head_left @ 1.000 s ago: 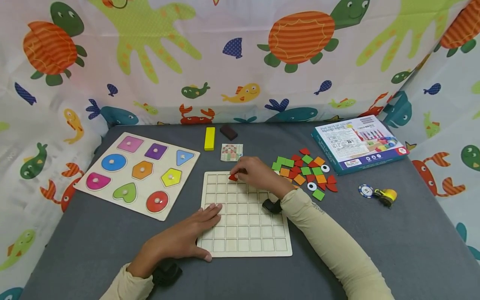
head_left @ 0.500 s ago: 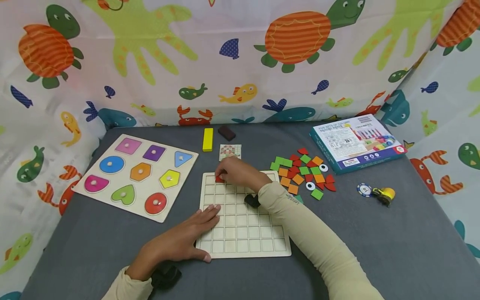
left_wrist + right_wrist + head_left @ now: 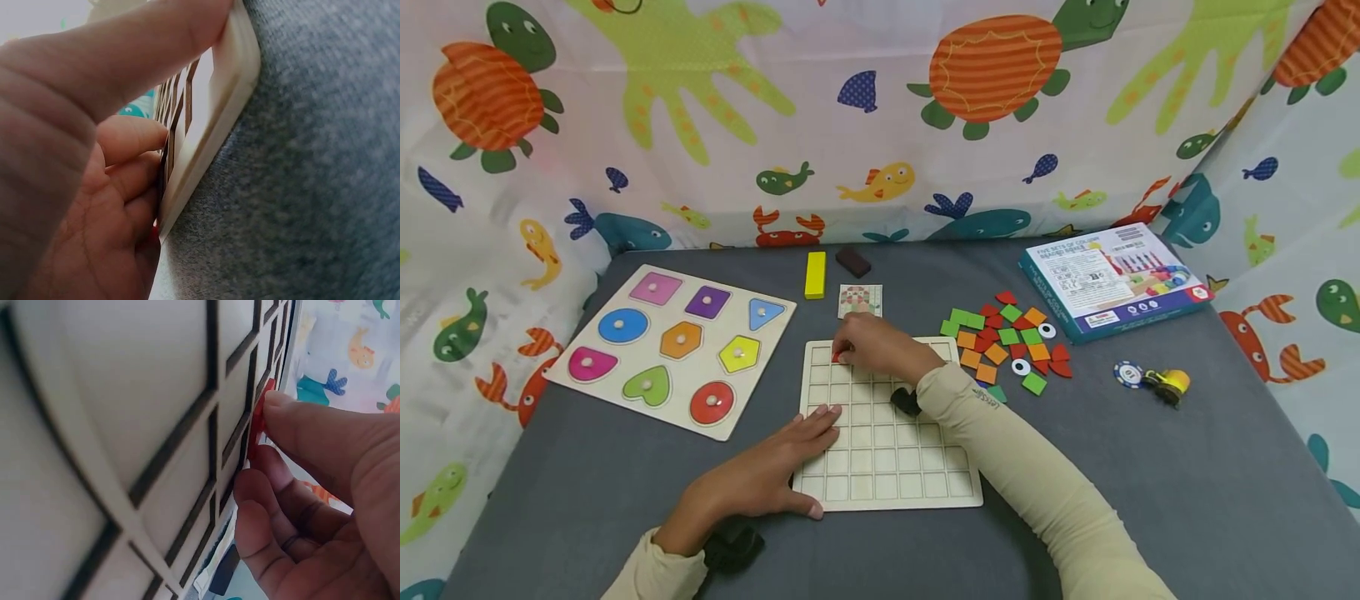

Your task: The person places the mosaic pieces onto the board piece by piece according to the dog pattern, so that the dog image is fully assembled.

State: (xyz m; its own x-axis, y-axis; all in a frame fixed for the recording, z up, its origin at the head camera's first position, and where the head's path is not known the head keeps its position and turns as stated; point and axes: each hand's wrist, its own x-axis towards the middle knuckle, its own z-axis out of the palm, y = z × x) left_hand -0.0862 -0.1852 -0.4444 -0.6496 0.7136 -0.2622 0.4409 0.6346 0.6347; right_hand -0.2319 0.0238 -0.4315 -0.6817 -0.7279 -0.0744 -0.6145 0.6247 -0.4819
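A wooden grid board (image 3: 887, 460) lies on the table in the head view. My right hand (image 3: 883, 348) is over its far row, towards the left corner, and pinches a small red tile (image 3: 257, 425). In the right wrist view the thumb presses on the tile, which touches the grid; its full outline is hidden. My left hand (image 3: 767, 471) rests on the board's left edge, fingers extended over the cells and thumb at the near corner. Right of the board lies a pile of loose tiles (image 3: 1009, 336) in red, green and orange, with white rings among them.
A patterned card (image 3: 861, 301), a yellow block (image 3: 815, 275) and a dark brown block (image 3: 853, 262) lie beyond the board. A shape puzzle (image 3: 632, 340) is at left. At right are a box (image 3: 1112, 282), a poker chip (image 3: 1128, 374) and a yellow-black toy (image 3: 1168, 387).
My right hand has moved left along the board's far row with the red tile, then stayed nearly still over the last half second. My left hand has kept its place on the board.
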